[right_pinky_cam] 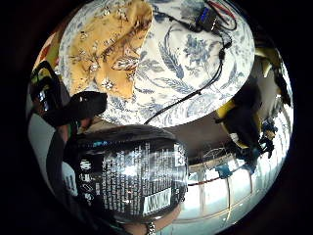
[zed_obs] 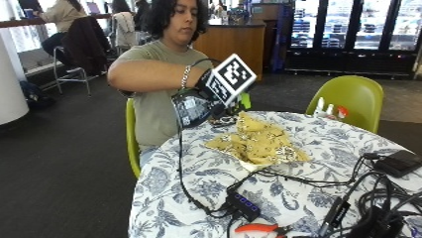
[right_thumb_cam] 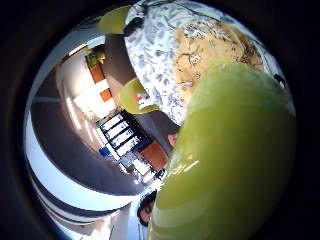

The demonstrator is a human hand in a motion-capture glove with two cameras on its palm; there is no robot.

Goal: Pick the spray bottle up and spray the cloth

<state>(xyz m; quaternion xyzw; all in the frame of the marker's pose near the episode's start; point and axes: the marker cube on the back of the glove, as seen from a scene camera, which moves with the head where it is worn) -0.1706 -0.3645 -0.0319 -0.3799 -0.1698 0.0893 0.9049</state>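
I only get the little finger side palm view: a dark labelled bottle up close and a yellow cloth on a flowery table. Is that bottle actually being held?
Observer: Yes. The outside view shows the gloved right hand holding the spray bottle lifted off the table.
Operator: Is it touching the cloth?
Observer: No. It hangs above the cloth's edge nearest the person, clear of it.
Operator: Anything I'm missing on the table?
Observer: A red-orange item lies at the edge nearest the outside camera.

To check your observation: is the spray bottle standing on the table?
No: the right hand holds the spray bottle in the air above the yellow cloth.
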